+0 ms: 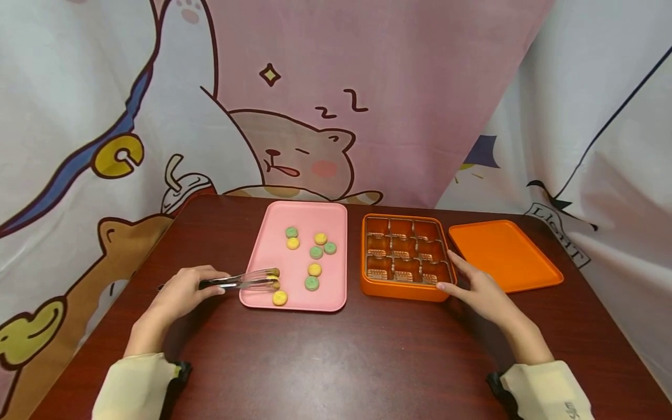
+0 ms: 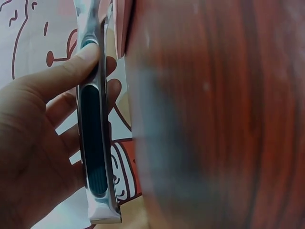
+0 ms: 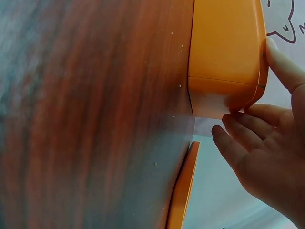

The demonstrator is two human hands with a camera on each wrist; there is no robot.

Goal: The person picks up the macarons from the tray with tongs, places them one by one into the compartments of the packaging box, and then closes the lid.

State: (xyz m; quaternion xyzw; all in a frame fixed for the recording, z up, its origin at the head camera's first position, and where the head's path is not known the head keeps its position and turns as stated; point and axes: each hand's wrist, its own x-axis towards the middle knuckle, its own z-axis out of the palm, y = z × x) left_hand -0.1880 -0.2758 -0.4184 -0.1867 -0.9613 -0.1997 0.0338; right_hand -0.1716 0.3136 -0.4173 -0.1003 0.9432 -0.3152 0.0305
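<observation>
Tongs (image 1: 247,280), metal with clear tips, held low over the near left corner of a pink tray (image 1: 336,294), smooth and rectangular with rounded corners. A yellow biscuit (image 1: 273,273) pinched between the tips; another yellow one (image 1: 280,298) just beside, on the tray. More small round biscuits, green and yellow, scattered on the same tray. Left hand (image 1: 184,290) lying low near the table (image 1: 336,361), dark reddish wood with visible grain, fingers curled round the tongs handle. From the left wrist view: thumb (image 2: 71,67) pressed on one arm of the tongs (image 2: 95,124), shiny steel with a dark ribbed rubber inset, other fingers behind; tips not seen there.

To the right, an orange box (image 1: 401,290), glossy plastic, with nine square compartments holding brown ridged pieces. Right hand (image 1: 480,291) spread, fingers straight, touching the right side of the box near its front corner. From the right wrist view: fingertips (image 3: 238,117) against the rounded corner of the box (image 3: 224,47), thumb along its edge, nothing gripped. Farther right, the flat orange lid (image 1: 504,254) on the table, close to the box, seen edge-on (image 3: 183,191) from the wrist.
</observation>
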